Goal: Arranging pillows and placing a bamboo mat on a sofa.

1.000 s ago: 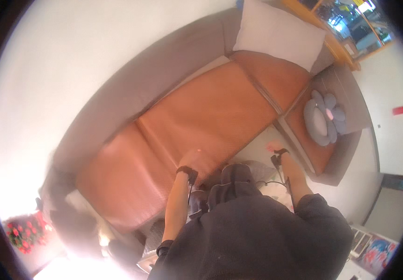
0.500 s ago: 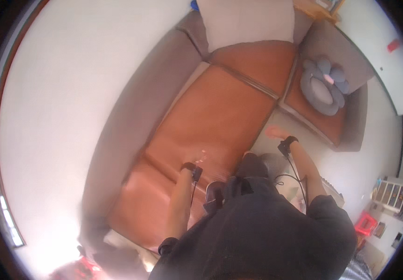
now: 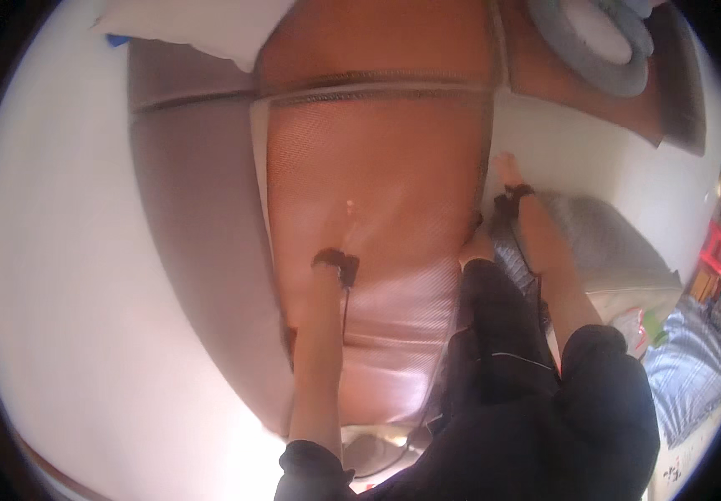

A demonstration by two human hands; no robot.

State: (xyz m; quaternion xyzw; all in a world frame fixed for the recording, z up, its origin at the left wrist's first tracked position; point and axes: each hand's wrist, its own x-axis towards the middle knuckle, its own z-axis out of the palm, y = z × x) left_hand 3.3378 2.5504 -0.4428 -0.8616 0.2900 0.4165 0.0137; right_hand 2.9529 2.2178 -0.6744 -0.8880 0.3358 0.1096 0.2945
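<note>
My left hand [image 3: 346,227] is over the orange-brown seat mat [image 3: 377,150] of a sofa. It is blurred and blends with the mat's colour, so its fingers cannot be made out, nor whether it touches the mat. Off the sofa's right edge, my right hand [image 3: 507,171] hangs above the pale floor. It is softly blurred, its fingers look stretched out, and nothing shows in it. A dark band with a small box [image 3: 340,262] sits on my left wrist, and another dark band [image 3: 514,199] is on the right.
The grey sofa back [image 3: 193,209] runs along the left. A pale cushion [image 3: 202,29] lies at the far left, a grey ring-shaped cushion [image 3: 603,50] at the far right. To my right are a grey surface [image 3: 603,238], a checked cloth [image 3: 690,363] and a red plastic stool [image 3: 717,249].
My view has turned and come nearer the long seat, which now runs straight ahead. Both hands reach further forward in the picture. A grey surface and checked cloth now show at right.
</note>
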